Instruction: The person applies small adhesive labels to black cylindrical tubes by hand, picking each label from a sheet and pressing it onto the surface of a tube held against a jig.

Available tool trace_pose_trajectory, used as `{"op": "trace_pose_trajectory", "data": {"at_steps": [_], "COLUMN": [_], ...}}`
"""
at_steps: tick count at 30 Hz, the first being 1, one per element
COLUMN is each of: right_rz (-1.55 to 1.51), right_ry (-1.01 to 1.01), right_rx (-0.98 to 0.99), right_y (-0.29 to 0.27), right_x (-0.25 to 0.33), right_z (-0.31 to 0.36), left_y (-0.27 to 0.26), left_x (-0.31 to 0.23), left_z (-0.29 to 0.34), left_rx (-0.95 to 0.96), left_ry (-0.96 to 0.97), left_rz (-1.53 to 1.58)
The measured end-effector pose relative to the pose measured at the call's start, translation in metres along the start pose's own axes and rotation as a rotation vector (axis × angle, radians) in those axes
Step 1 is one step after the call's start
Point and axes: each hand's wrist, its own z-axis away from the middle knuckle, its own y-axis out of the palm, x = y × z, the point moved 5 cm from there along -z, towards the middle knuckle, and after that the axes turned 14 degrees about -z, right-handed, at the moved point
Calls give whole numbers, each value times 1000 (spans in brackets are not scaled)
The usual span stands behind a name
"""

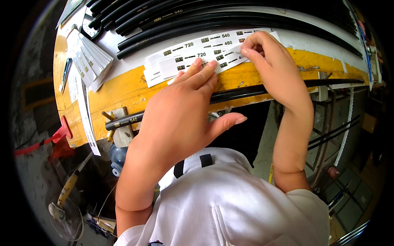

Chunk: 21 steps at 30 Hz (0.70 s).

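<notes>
White strips with black printed marks (pixel 174 63) lie overlapping on the yellow table edge. My left hand (pixel 176 110) rests on them with the fingertips pressing down, fingers stretched out and thumb spread away. My right hand (pixel 271 61) pinches the right end of a printed paper strip (pixel 234 57) between thumb and fingers. Just below the strips, a long black tube (pixel 242 94) runs along the front edge of the table. It passes under my left hand, which hides part of it, and its left end sits on a small block (pixel 123 133).
Several black tubes (pixel 197 24) lie across the back of the table. A fanned stack of printed strips (pixel 88 59) is at the left, with a pen (pixel 65 74) beside it. A red-handled tool (pixel 61 131) juts from the left edge. A fan (pixel 67 217) stands below left.
</notes>
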Motion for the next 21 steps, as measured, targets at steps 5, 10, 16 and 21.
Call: {"op": "trace_pose_trajectory", "data": {"at_steps": [5,10,16,21], "right_rz": [-621,-745,-743,-859], "right_ry": [62,43,112,100], "right_rx": [162,201,107,103], "right_y": [0,-13,-12,10], "right_x": [16,44,72,85], "right_z": [21,44,88,113], "left_y": [1,-13,-64,-29], "left_x": [-2,2,-13,-20], "left_z": [0,4,54,78], "left_rx": [-34,-141,-503,-241], "left_ry": [13,-19,-226,-387], "left_rz": [-7,-29,614,992]}}
